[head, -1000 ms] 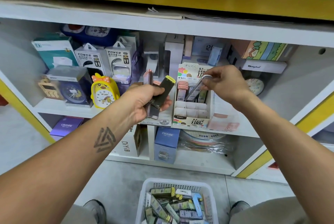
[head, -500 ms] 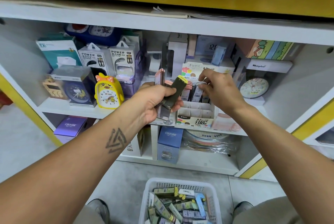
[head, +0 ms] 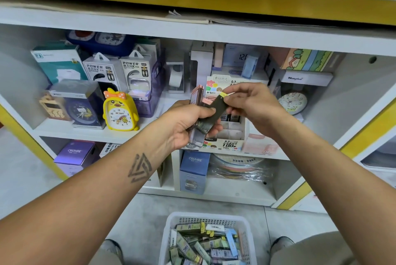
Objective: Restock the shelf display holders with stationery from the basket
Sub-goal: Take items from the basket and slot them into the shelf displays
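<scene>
My left hand (head: 188, 123) grips a small stack of slim lead-refill packs (head: 198, 102), pink ones behind and a dark olive one in front. My right hand (head: 252, 104) pinches the yellow-tipped top end of that dark olive pack (head: 216, 108). Both hands hover in front of the cardboard display holder (head: 231, 136) on the middle shelf, whose front compartments look empty. On the floor below stands a white plastic basket (head: 171, 228) holding several more packs.
On the shelf (head: 85, 134) sit a yellow chick alarm clock (head: 120, 110), power bank boxes (head: 120, 72), a boxed blue clock (head: 81, 106) and a round clock (head: 292, 102). Purple and blue boxes (head: 194, 170) fill the lower shelf. My shoes flank the basket.
My right hand left the display holder, where it had put a pack, and came back left to pinch the dark olive pack in my left hand. The left hand stayed nearly still.
</scene>
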Action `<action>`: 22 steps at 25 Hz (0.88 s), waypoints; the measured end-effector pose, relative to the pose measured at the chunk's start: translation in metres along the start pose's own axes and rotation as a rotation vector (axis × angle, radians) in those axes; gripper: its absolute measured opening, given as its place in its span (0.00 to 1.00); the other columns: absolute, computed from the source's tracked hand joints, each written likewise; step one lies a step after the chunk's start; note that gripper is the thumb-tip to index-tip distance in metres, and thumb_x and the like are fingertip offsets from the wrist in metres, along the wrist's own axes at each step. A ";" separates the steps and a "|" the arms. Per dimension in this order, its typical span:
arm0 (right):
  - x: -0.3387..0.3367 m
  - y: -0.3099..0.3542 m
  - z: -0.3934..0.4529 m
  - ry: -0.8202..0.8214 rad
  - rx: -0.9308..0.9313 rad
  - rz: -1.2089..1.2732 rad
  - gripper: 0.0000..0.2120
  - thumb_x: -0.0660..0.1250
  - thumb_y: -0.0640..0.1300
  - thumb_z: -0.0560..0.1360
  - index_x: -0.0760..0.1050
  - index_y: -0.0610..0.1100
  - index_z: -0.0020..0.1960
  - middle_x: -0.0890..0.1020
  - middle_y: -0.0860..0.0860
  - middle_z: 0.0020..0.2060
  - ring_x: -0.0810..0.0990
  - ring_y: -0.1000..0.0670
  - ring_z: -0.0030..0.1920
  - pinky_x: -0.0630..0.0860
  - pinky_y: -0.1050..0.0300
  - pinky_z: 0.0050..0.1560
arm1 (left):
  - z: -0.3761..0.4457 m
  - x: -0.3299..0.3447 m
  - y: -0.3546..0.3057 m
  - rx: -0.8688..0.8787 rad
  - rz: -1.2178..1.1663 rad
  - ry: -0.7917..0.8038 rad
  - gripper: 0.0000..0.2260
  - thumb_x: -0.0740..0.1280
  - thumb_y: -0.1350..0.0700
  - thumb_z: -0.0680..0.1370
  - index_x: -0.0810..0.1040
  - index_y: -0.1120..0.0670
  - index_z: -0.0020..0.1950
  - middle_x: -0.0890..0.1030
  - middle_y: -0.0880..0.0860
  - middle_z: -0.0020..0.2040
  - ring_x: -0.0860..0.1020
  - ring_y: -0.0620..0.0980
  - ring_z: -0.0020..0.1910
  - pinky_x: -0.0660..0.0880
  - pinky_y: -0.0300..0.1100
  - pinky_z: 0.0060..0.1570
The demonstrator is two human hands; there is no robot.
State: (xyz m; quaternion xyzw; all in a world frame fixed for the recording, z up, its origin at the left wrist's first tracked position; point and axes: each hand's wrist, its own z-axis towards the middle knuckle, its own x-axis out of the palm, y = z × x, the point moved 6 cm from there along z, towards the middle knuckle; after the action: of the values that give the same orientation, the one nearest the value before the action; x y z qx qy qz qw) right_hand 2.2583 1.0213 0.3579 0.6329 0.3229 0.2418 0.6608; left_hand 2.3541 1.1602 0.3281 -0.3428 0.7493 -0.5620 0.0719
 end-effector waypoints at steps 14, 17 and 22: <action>-0.047 0.026 0.002 -0.206 -0.173 -0.743 0.05 0.77 0.48 0.72 0.83 0.48 0.44 0.84 0.52 0.39 0.82 0.51 0.40 0.77 0.60 0.40 | 0.006 -0.005 0.002 -0.035 0.008 -0.085 0.02 0.66 0.67 0.77 0.77 0.65 0.49 0.83 0.64 0.36 0.83 0.58 0.30 0.79 0.44 0.26; -0.041 0.024 0.004 -0.186 -0.223 -0.906 0.08 0.72 0.42 0.76 0.84 0.46 0.54 0.83 0.51 0.44 0.80 0.50 0.45 0.74 0.62 0.45 | 0.005 -0.003 0.002 -0.041 -0.006 -0.079 0.04 0.66 0.68 0.77 0.77 0.66 0.51 0.82 0.65 0.39 0.83 0.58 0.31 0.79 0.44 0.27; -0.031 0.024 0.003 -0.225 -0.391 -1.025 0.06 0.70 0.41 0.78 0.82 0.41 0.53 0.84 0.42 0.45 0.81 0.41 0.47 0.78 0.47 0.51 | 0.004 -0.002 0.004 -0.044 -0.002 -0.071 0.05 0.65 0.69 0.77 0.76 0.66 0.53 0.83 0.64 0.38 0.83 0.58 0.31 0.79 0.44 0.27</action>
State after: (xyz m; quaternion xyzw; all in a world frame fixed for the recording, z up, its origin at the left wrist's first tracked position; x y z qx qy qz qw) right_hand 2.2415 0.9983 0.3850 0.2828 0.4658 -0.1239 0.8293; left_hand 2.3560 1.1589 0.3221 -0.3645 0.7582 -0.5331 0.0903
